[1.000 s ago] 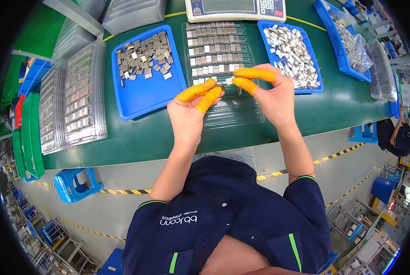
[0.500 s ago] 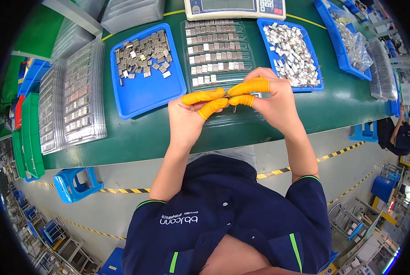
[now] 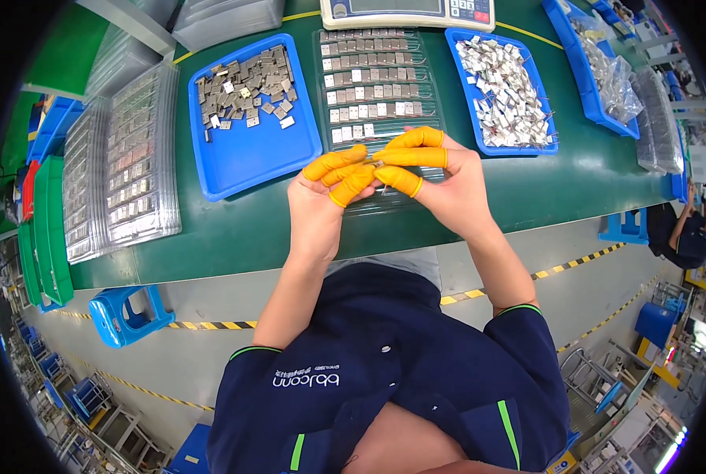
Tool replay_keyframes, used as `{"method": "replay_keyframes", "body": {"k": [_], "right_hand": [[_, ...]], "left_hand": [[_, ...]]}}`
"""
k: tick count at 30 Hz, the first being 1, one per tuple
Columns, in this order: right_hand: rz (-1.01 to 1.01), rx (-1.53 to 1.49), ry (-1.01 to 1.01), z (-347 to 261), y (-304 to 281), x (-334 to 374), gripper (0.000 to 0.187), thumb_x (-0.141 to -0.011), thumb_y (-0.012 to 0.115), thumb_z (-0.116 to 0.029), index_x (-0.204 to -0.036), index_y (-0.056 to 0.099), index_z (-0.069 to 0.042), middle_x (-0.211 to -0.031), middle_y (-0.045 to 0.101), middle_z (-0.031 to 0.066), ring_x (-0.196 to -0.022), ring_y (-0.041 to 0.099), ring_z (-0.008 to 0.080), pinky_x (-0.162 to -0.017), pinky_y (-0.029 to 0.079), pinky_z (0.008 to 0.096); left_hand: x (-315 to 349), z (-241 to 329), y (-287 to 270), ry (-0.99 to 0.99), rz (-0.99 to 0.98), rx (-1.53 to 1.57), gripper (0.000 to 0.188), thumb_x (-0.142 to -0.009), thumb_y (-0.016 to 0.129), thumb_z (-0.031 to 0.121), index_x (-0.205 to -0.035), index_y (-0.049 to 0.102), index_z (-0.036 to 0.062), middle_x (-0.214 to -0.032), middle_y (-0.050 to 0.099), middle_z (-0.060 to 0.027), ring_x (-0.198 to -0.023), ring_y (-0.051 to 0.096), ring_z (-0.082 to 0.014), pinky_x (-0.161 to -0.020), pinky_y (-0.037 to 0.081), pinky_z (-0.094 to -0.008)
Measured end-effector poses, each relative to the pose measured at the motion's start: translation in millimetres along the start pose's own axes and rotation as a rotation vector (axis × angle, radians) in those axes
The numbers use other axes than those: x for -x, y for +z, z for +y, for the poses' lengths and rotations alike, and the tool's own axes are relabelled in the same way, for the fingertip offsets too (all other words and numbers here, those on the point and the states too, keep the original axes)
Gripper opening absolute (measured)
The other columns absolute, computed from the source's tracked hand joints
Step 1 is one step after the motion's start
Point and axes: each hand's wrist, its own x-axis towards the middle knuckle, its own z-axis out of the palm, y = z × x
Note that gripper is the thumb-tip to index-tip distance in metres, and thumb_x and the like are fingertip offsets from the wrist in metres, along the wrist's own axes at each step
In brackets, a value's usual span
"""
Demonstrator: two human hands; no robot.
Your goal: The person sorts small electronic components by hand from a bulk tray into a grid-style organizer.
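The left hand (image 3: 317,204) and the right hand (image 3: 454,186) meet over the near part of a clear tray (image 3: 384,204). Both have yellow finger covers (image 3: 413,157) on their thumbs and some of their fingers. The fingertips of both hands are pinched together on one small piece (image 3: 377,163). It is right between them, and the fingers hide most of it, so I cannot tell its full shape. Behind the hands, little blocks (image 3: 369,92) sit in rows in the clear tray, and the row nearest the hands looks shorter than the others. To the left is a blue tray (image 3: 258,164) with a pile of gray metal bits (image 3: 250,85) at its far end. To the right is another blue tray (image 3: 519,151), full of white bits (image 3: 505,93). A white scale (image 3: 407,24) is at the back of the green table (image 3: 234,245).
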Motion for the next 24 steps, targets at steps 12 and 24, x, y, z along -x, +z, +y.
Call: {"method": "replay_keyframes", "body": {"k": [12,24], "right_hand": [[0.090,0.796,-0.343,47,-2,-27,0.014,-0.061,0.072,-0.013,-0.075,0.071,-0.013,-0.078,0.062,-0.0011,-0.084,0.055,0.0155,-0.095,0.035,0.0387],[0.163,0.778,-0.286,42,-36,-30,0.014,-0.070,0.068,-0.015,-0.084,0.069,-0.012,-0.084,0.064,0.0048,-0.085,0.056,0.0222,-0.093,0.035,0.0404]], "left_hand": [[7,27,-26,0.293,0.182,-0.372,0.029,-0.087,0.054,0.005,-0.115,0.051,-0.0022,-0.105,0.060,-0.0115,-0.096,0.058,-0.0178,-0.080,0.047,-0.0267],[-37,69,-66,0.476,0.345,-1.398,0.021,-0.074,0.068,0.013,-0.093,0.066,0.0056,-0.096,0.063,-0.0110,-0.089,0.057,-0.0239,-0.080,0.045,-0.0314]]}}
